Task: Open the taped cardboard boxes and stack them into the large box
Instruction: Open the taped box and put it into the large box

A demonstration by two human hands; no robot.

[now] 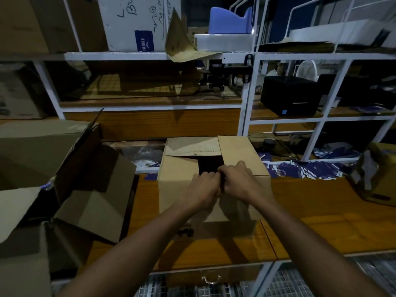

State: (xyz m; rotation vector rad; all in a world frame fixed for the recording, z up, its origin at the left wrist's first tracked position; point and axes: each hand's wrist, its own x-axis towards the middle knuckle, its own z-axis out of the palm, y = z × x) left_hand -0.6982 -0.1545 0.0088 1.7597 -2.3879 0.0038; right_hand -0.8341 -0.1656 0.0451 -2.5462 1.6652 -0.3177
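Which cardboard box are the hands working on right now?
The centre box on the wooden table, both hands at its top flaps; the open box on the left lies tipped, untouched.

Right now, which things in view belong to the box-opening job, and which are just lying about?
Part of the job:
- cardboard box on the table, both hands at its top flaps
- left hand
- right hand
- large open box at the left

Lying about:
- black device on the shelf
- blue tags scattered behind the box
- white box with handwriting up top
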